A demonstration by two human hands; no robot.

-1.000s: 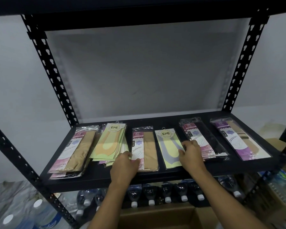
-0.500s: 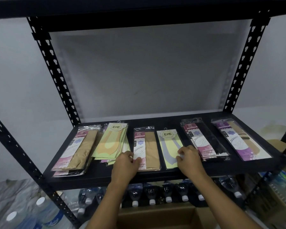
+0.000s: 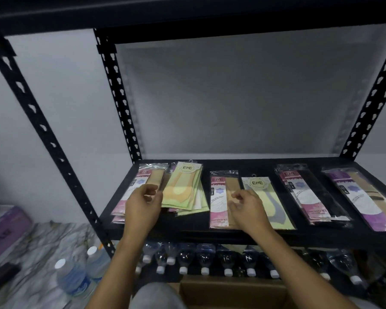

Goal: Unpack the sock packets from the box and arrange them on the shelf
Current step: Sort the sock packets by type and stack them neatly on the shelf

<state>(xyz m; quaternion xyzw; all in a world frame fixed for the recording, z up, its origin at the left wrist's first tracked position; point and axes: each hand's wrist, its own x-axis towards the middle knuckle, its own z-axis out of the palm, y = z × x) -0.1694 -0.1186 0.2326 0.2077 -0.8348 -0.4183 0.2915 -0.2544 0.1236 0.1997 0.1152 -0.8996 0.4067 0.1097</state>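
Observation:
Several sock packets lie in a row on the black shelf point(image 3: 250, 236). From the left: a pink-and-tan stack point(image 3: 143, 181), a fanned green stack point(image 3: 185, 190), a single pink-and-tan packet point(image 3: 220, 197), a pale green packet point(image 3: 276, 210), a pink-and-black stack point(image 3: 308, 195) and a purple packet point(image 3: 361, 195). My left hand point(image 3: 143, 206) hovers over the leftmost stack, fingers loosely curled and holding nothing. My right hand point(image 3: 246, 206) floats over the single pink-and-tan packet, fingers apart and empty. The cardboard box point(image 3: 232, 293) stands on the floor below the shelf.
Black perforated uprights point(image 3: 118, 94) frame the shelf, with another shelf board above. Water bottles point(image 3: 183, 257) lie in a row on the level below. Two bottles point(image 3: 74, 275) stand on the marbled floor at left, beside a purple box point(image 3: 2, 228).
The view has swung to the left. My left hand moved from the green stack's front edge over to the leftmost stack. My right hand left the pale green packet and lifted over the pink-and-tan one.

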